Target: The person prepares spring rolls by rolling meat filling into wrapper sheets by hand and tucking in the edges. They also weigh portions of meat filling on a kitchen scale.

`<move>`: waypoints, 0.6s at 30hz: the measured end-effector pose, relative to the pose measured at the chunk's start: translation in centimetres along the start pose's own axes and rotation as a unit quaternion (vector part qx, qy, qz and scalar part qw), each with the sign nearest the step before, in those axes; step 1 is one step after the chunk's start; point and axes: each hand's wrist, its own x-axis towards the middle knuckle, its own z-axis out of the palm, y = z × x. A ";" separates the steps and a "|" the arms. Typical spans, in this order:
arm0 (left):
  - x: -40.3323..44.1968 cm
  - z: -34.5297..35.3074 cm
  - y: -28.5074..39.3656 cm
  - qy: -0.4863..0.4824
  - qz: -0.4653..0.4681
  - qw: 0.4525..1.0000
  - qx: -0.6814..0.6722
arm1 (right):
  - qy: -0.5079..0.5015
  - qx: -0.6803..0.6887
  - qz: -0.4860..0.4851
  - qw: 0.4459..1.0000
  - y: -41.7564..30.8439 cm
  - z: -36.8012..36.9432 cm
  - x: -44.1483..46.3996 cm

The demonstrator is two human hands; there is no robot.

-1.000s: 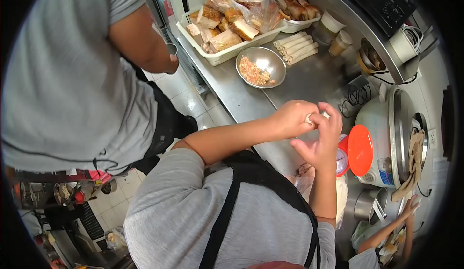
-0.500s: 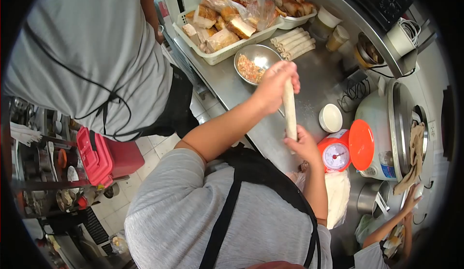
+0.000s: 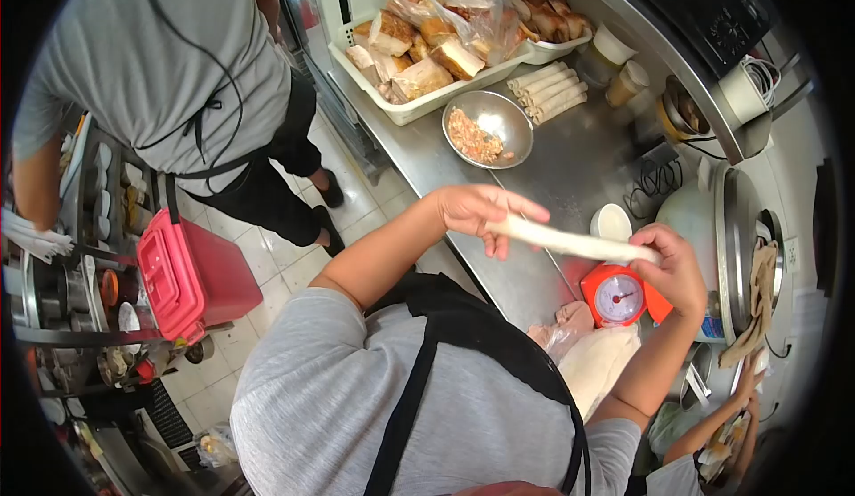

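A long pale uncooked spring roll (image 3: 574, 243) is held nearly level across the counter, between my two hands. My left hand (image 3: 476, 215) is at its left end, with the roll between partly stretched fingers. The fingers and thumb of my right hand (image 3: 672, 264) close around the other end. Below the roll stands a red kitchen scale (image 3: 616, 298), with a small white bowl (image 3: 611, 222) behind it. A metal bowl (image 3: 512, 122) holds chopped orange-pink filling (image 3: 474, 136). Several similar rolls (image 3: 548, 92) lie side by side behind that bowl.
A white basket (image 3: 405, 113) of browned, partly bagged chunks stands at the back left. Wrapper sheets (image 3: 601, 362) lie near my right forearm, and a large lidded pot (image 3: 699, 202) stands right. A co-worker (image 3: 187, 77) stands left beside a red bin (image 3: 205, 273); another person's arms (image 3: 721, 416) show lower right.
The spring roll has swung from nearly upright to nearly level in view. My right hand has moved right, my left hand down and left. The co-worker on the left has shifted away.
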 end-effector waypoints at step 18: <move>6.5 3.6 2.7 0.191 0.022 0.890 0.414 | 0.182 0.185 -0.090 0.962 -2.4 8.6 6.6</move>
